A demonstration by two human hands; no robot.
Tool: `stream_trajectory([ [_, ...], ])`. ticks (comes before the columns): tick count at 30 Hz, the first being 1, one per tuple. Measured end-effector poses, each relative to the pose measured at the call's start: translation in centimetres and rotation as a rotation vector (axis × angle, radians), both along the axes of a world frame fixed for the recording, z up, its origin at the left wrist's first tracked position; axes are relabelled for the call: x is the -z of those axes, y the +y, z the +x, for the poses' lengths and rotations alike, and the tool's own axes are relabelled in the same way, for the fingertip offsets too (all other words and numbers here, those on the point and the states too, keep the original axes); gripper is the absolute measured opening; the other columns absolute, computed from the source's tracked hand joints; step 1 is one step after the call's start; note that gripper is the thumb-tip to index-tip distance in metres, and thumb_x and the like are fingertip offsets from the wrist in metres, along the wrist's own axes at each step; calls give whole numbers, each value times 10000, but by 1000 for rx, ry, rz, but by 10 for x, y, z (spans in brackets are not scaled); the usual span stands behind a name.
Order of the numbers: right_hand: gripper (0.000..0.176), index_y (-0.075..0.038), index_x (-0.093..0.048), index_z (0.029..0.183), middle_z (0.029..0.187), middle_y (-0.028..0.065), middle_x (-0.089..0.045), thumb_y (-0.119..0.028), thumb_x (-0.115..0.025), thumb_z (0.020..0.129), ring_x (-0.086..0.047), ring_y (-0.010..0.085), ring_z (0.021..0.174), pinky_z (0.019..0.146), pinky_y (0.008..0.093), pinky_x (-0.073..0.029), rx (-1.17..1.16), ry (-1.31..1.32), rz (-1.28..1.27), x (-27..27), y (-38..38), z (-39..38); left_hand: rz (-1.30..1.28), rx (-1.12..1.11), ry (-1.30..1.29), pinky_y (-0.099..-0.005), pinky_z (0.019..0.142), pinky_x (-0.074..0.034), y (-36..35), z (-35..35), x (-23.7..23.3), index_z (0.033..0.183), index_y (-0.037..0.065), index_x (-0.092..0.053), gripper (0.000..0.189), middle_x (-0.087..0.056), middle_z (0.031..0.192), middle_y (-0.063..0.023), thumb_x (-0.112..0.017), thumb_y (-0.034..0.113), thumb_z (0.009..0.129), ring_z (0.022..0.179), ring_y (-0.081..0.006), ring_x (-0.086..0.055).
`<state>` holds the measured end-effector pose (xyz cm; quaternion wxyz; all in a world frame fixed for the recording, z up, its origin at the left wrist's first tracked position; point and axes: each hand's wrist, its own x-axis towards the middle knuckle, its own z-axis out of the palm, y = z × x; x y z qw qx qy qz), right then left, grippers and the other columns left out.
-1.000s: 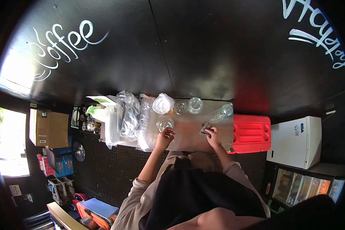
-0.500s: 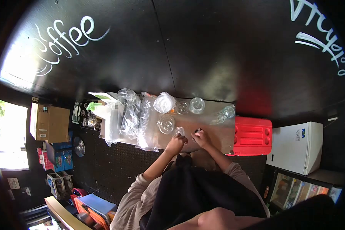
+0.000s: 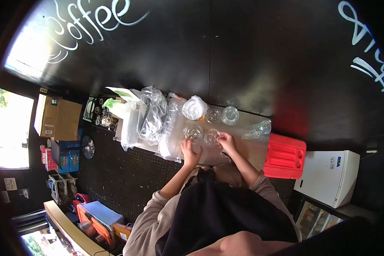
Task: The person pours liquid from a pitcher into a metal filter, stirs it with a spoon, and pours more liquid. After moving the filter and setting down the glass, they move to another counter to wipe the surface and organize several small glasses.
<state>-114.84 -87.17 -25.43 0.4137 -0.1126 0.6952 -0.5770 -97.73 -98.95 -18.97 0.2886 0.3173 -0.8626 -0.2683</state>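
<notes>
My left hand (image 3: 190,152) is open, its fingers spread at the near edge of a round clear glass dish (image 3: 193,129). Beside that dish, a smaller round clear cup or lid (image 3: 211,137) is pinched at its right rim by my right hand (image 3: 227,141). A small dark item (image 3: 225,155) shows by my right wrist, too small to name. Farther back on the metal table stand a white plastic-wrapped bundle (image 3: 195,108), a clear glass (image 3: 213,115) and another clear glass (image 3: 231,114).
Plastic-wrapped stacks of clear cups (image 3: 172,123) and a crumpled clear bag (image 3: 152,113) crowd the table's left part. A clear glass vessel (image 3: 260,128) lies near the right end of the table (image 3: 255,145). Beyond it sit a red crate (image 3: 286,156) and a white fridge (image 3: 322,175).
Both hands have moved farther onto the table. My left hand has opened beside the dish, and my right hand now pinches the small clear piece. The whole view has shifted slightly.
</notes>
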Motion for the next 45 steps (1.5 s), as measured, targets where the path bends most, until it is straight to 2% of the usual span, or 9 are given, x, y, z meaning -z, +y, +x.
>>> stream_trajectory([
  [2, 218, -22, -615, 1065, 795, 18, -638, -21, -631, 848, -594, 78, 650, 510, 216, -486, 25, 62, -22, -18, -5, -5, 409, -373, 62, -416, 884, -441, -15, 8, 85, 1252, 102, -466, 574, -563, 1144, -137, -716, 138, 736, 1026, -299, -544],
  [3, 185, -31, -622, 1036, 798, 11, -639, -35, -637, 851, -593, 72, 653, 508, 212, -483, 41, 59, -38, -22, -8, -7, 414, -379, 67, -416, 884, -441, -20, 8, 84, 1252, 102, -466, 574, -563, 1144, -137, -716, 138, 736, 1026, -299, -544],
  [5, 130, -54, -634, 982, 791, -7, -638, -75, -655, 856, -587, 57, 643, 491, 206, -475, 58, 68, -94, -30, -16, -7, 1503, -529, 249, -357, 767, -506, -33, 6, 83, 1322, 93, -367, 613, -576, 1120, -121, -693, 126, 804, 914, -253, -596],
  [8, 120, -58, -634, 962, 764, -12, -631, -83, -666, 849, -582, 58, 621, 461, 204, -465, 52, 207, -51, -34, -30, -1, 1775, -308, 540, -355, 789, -511, -42, 10, 107, 1313, 86, -391, 540, -544, 1176, -98, -665, 132, 850, 923, -223, -596],
  [16, 98, -43, -626, 927, 760, -7, -635, -56, -666, 838, -565, 47, 579, 387, 211, -441, 98, 274, -73, -38, -55, 3, 1567, -463, 454, -246, 567, -521, -42, -15, 130, 1038, 34, -531, 234, -597, 844, -59, -659, 152, 881, 676, -144, -594],
  [21, 113, -41, -609, 892, 820, 52, -622, -7, -657, 795, -632, 182, 647, 524, 290, -516, 15, 1053, -192, -55, -66, 2, 1560, -526, 476, -244, 571, -526, -40, -22, 125, 958, 51, -558, 179, -583, 744, -27, -664, 174, 883, 634, -130, -583],
  [25, 144, -78, -609, 892, 877, 68, -590, -21, -648, 766, -630, 276, 753, 632, 371, -526, -171, 1248, -128, -54, -76, 12, 1632, -517, 547, -271, 632, -527, -40, -25, 122, 944, 62, -553, 160, -572, 790, -27, -638, 191, 904, 691, -145, -584],
  [36, 258, -89, -647, 1036, 1096, 72, -570, -61, -609, 782, -547, 266, 1049, 859, 397, -476, -627, 1261, -64, -25, -68, 20, 1719, -458, 605, -302, 713, -508, -47, -15, 112, 934, 79, -542, 121, -557, 834, -34, -595, 186, 916, 807, -185, -590],
  [45, 216, -93, -644, 1027, 1328, 95, -493, -125, -602, 818, -439, 287, 1260, 1016, 432, -379, -644, 1291, -81, -20, -92, 10, 1519, -564, 580, -262, 430, -374, -51, -31, 105, 1043, 80, -481, 272, -465, 712, -5, -645, 217, 874, 521, -113, -453],
])
